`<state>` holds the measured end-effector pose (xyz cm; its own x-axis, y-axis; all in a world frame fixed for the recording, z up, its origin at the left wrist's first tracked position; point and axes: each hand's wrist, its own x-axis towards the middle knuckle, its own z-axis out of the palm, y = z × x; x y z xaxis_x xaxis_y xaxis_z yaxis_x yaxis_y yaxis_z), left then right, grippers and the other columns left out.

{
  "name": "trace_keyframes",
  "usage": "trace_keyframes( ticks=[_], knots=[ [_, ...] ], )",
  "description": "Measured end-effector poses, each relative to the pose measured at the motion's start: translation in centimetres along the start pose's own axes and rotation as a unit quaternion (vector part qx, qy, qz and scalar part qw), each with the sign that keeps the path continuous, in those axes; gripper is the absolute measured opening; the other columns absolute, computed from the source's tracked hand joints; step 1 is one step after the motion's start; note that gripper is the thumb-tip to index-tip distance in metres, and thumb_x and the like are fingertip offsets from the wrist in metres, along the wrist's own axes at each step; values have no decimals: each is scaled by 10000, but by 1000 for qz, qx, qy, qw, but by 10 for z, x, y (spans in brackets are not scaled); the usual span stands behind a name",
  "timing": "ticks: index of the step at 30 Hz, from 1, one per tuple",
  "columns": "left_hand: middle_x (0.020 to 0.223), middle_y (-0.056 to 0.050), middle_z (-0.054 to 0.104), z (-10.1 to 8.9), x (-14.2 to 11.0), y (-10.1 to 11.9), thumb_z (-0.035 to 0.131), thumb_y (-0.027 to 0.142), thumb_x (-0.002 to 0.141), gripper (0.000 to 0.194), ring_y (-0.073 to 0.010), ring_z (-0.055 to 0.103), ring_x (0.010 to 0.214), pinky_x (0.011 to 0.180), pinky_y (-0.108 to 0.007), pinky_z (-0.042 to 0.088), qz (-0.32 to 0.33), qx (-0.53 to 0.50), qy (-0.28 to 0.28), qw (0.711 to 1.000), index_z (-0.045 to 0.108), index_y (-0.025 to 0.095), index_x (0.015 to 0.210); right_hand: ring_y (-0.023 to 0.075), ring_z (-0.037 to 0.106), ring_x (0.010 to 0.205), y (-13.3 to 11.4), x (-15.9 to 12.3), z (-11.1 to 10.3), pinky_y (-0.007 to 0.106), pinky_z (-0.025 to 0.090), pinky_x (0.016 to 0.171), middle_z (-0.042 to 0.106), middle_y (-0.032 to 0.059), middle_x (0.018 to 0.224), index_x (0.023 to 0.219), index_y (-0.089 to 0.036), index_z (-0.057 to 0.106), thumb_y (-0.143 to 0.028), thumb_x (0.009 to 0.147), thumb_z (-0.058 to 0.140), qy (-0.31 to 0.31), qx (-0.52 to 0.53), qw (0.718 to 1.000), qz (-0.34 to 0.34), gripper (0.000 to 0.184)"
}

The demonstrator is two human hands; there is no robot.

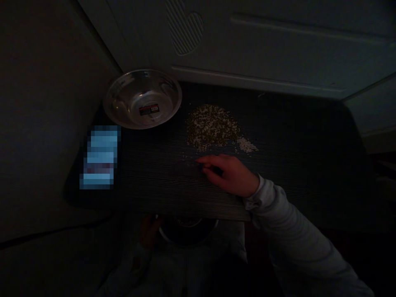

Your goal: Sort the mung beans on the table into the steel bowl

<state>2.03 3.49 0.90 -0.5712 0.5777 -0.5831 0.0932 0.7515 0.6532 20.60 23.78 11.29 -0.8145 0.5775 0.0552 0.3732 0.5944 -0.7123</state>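
The scene is very dark. Over the table's near half, my right hand (230,174) is closed, its thumb and forefinger pinching the edge of a faint, thin see-through piece (185,168). Just beyond the fingers lies a mixed pile of green and pale grains (212,123), with a few loose pale grains (185,156) between. A smaller heap of pale grains (246,144) touches the pile's right side. Below the table's front edge, my left hand (150,229) is closed on the left rim of a dark bowl (188,237) at my lap; shadow hides most of that bowl's inside.
A wide steel basin (123,111) with a label inside stands at the table's back left. A lit phone (100,159), its screen blurred, is on the left side. The dark, grooved table (297,165) backs onto a pale panel (262,53) with a heart relief.
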Motion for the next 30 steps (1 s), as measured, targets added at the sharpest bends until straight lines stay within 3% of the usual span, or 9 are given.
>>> trace_keyframes(
  ticks=[5,13,30],
  knots=[
    [663,-57,623,-1,-1,1,530,472,462,349,-256,552,702,616,-364,414,5,6,5,1000,603,179,638,90,546,715,0,0,0,233,416,663,611,13,811,1031,-178,500,-210,749,415,0,-3,1000,0,296],
    [635,-55,615,0,-3,4,525,463,490,291,-259,547,757,680,-366,411,38,-8,9,999,589,188,558,86,538,682,0,0,0,237,400,670,609,-3,778,1035,-188,495,-218,748,416,-9,-13,1000,-4,299],
    [607,-48,610,0,-3,8,531,462,470,297,-249,552,730,680,-360,417,32,-13,7,999,601,195,580,76,511,612,0,0,1,239,369,668,598,-26,696,1030,-188,487,-228,750,424,-25,-26,999,-15,289]
  ],
)
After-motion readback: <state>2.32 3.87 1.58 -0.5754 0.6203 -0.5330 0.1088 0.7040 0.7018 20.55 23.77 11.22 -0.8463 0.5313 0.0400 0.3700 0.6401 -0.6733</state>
